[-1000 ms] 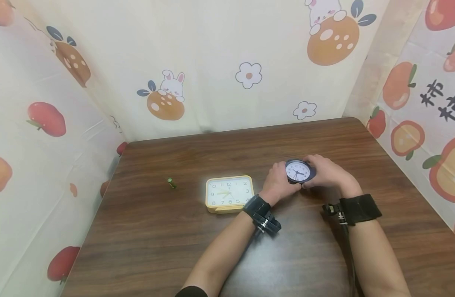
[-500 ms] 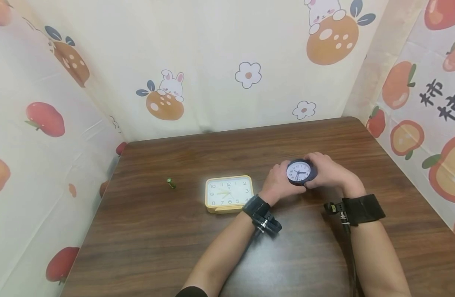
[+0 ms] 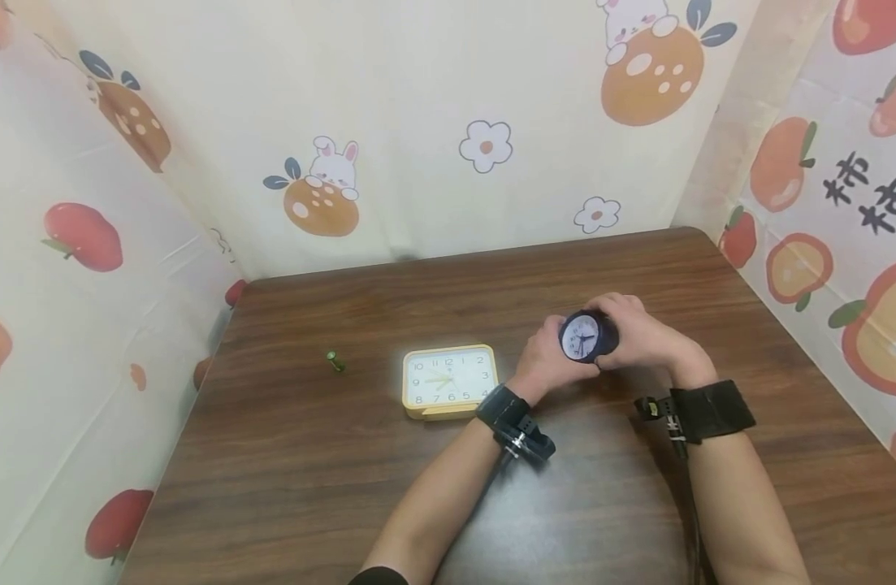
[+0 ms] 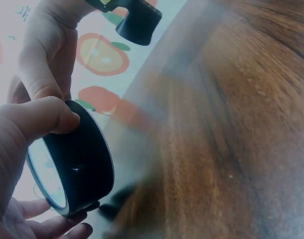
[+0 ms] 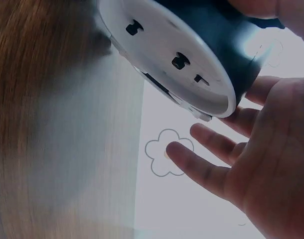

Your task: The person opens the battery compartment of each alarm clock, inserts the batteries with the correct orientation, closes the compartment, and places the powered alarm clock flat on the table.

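Observation:
Between both hands is a small round alarm clock [image 3: 581, 337] with a dark navy case and white dial. My left hand [image 3: 548, 357] grips its left side; in the left wrist view the thumb presses on the case [image 4: 84, 154] and other fingers curl below. My right hand [image 3: 641, 337] holds the opposite side, and the right wrist view shows its thumb and some fingers at the case. The white back [image 5: 177, 59] with its small knobs shows there too. The dial is turned toward the left. Left of the hands lies a yellow-framed rectangular clock [image 3: 449, 379], dial up.
A small green object [image 3: 335, 361] lies on the brown wooden table [image 3: 287, 471], left of the yellow clock. Printed curtains [image 3: 418, 97] stand behind and along both sides. Each wrist wears a black strap with a camera [image 3: 517, 426]; a cable [image 3: 694, 504] runs along the right forearm.
Both hands have turned the round alarm clock, so its dial faces more to the left and more of its dark side shows. The yellow clock and green object stay put.

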Demonstrator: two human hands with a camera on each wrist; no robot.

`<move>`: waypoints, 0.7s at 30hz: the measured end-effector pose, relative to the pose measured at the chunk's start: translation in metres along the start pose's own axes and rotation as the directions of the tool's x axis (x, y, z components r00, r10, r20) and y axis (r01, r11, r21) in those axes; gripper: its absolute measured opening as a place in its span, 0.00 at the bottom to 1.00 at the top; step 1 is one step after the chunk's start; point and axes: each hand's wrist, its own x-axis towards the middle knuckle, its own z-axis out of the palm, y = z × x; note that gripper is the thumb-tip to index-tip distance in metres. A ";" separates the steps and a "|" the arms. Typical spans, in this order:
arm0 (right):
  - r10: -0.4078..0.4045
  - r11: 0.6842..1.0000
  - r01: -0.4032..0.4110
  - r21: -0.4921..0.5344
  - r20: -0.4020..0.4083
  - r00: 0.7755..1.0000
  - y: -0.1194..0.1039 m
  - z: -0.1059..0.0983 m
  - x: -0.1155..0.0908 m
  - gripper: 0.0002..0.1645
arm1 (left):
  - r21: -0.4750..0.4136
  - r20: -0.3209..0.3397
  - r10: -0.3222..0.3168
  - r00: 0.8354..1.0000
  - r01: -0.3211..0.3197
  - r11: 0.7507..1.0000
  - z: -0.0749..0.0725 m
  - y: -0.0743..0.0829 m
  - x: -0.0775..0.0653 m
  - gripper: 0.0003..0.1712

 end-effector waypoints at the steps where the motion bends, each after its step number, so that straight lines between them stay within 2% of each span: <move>1: -0.004 1.000 0.004 0.003 0.001 1.000 0.000 0.000 0.000 0.44 | -0.002 -0.004 -0.006 1.000 0.006 1.000 0.001 0.000 0.000 0.48; 7: -0.011 1.000 0.011 -0.027 -0.009 1.000 0.000 0.003 0.001 0.46 | 0.065 -0.033 0.004 0.999 -0.001 0.998 0.002 -0.001 0.001 0.49; 13: 0.003 0.999 -0.003 -0.047 0.012 1.000 -0.001 0.006 0.003 0.46 | 0.132 -0.004 0.062 0.998 -0.061 0.989 0.004 -0.001 0.001 0.55; 21: 0.003 0.999 -0.002 -0.038 0.028 1.000 0.001 0.007 0.005 0.47 | 0.115 -0.003 0.045 0.999 -0.045 0.992 0.003 -0.001 0.001 0.55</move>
